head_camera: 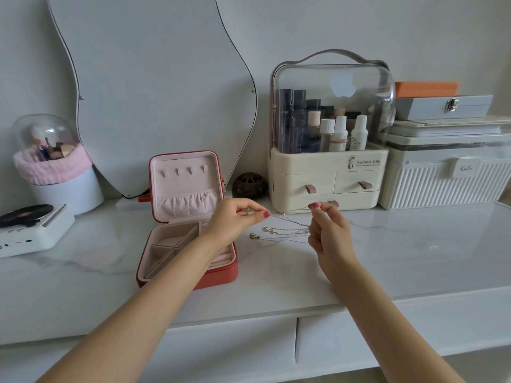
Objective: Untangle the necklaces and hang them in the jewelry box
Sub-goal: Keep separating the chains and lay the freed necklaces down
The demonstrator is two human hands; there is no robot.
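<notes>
White marble vanity top (387, 258) — left hand (235, 219) and right hand (329, 233) pinch tangled necklaces (287, 230)

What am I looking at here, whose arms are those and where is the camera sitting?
There is no machine here. The one picture comes from a wide-angle camera worn on a person's head, looking forward and down, so the two bare arms reaching in from the bottom are the wearer's own.

The left hand and the right hand each pinch part of some thin silver necklaces, stretched between them just above a white marble-look tabletop. Two small pendants hang from the chains near the surface.

To the left stands an open red jewelry box with a pink lining. Its raised lid has a row of small hooks, and nothing hangs on them yet.

Behind are a wavy mirror and a clear-topped cosmetics organizer holding bottles.
</notes>
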